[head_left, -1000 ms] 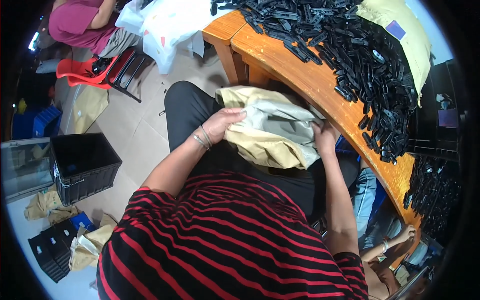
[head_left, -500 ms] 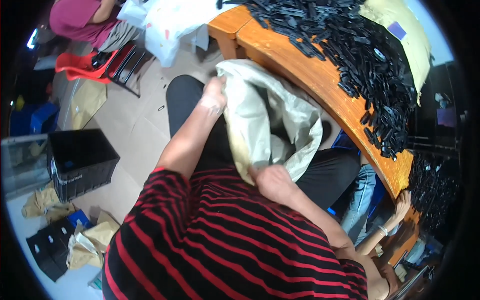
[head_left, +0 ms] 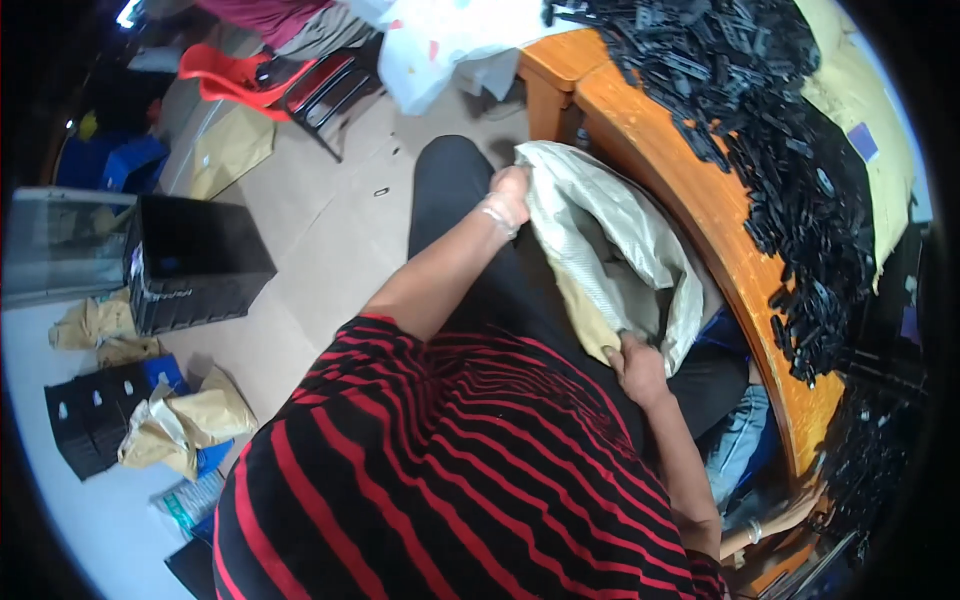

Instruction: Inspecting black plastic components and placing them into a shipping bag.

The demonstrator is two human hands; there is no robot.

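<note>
your left hand (head_left: 511, 192) is closed on the far-left rim of the pale sack (head_left: 620, 245); its fingertips are hidden at the rim, so their exact hold cannot be told. your right hand (head_left: 641, 370) pinches the near rim, thumb laid over the edge. the sack is directly between the hands, in contact with both, its mouth spread and facing up toward you. note the alignment: the mouth's long axis runs slantwise, from beside the left hand at the far end to just beyond the right hand at the near end. the right hand is the nearer of the two to your striped shirt (head_left: 470, 480); the left hand is farther out. the orange table (head_left: 700, 195) curves past both hands, on the right side of the sack. black plastic parts (head_left: 800, 200) lie on it, to the right of both hands.
</note>
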